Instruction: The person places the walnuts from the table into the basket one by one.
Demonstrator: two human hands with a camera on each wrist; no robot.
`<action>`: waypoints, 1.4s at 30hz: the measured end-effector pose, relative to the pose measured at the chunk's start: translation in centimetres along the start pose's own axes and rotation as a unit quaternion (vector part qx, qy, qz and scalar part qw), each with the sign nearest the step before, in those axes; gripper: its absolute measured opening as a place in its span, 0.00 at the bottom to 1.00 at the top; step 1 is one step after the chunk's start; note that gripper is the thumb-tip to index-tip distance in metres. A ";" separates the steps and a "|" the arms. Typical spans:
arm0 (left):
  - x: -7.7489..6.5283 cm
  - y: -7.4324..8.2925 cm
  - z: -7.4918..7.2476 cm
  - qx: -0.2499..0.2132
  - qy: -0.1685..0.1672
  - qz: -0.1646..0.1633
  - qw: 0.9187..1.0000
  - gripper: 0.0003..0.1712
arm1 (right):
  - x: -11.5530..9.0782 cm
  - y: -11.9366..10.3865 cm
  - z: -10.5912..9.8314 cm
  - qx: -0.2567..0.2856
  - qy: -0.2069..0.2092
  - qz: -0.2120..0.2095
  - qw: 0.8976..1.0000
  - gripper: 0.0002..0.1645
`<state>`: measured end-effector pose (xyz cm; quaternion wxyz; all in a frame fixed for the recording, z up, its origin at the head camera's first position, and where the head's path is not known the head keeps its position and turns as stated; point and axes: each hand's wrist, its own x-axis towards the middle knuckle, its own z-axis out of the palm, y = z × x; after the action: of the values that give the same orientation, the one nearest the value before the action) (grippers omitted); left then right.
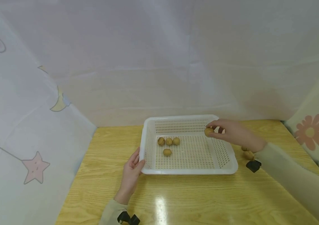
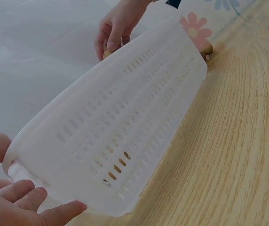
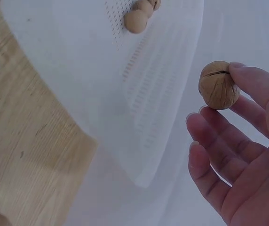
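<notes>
A white plastic basket [image 1: 187, 171] with slotted walls sits on the table. My left hand [image 1: 130, 175] grips its left rim, thumb on top and fingers against the outside, as the left wrist view also shows. Over the basket's right end, my right hand [image 1: 233, 133] pinches a walnut [image 3: 219, 85] between thumb and fingertips; a dark crack runs across its shell. Inside the basket, toward the left, three walnuts [image 1: 169, 142] lie in a row, and a single walnut [image 1: 167, 152] lies in front of them.
On the wooden table [image 1: 198, 197], right of the basket, more walnuts [image 1: 248, 155] lie partly hidden by the right wrist. A pale cloth [image 1: 170, 78] hangs behind the table and along both sides. Each wrist wears a small black device [image 1: 253, 166].
</notes>
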<state>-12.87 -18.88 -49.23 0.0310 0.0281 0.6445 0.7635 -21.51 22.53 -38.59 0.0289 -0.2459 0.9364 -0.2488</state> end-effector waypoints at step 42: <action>-0.2 -0.1 0.1 -0.003 0.000 0.002 1.000 0.36 | 10.0 -3.3 13.1 -0.024 -0.143 -0.117 0.982 0.13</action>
<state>-12.63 -18.77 -49.27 0.0292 0.0297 0.6425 0.7652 -26.50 9.36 -47.80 0.1270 -0.3876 0.8931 -0.1898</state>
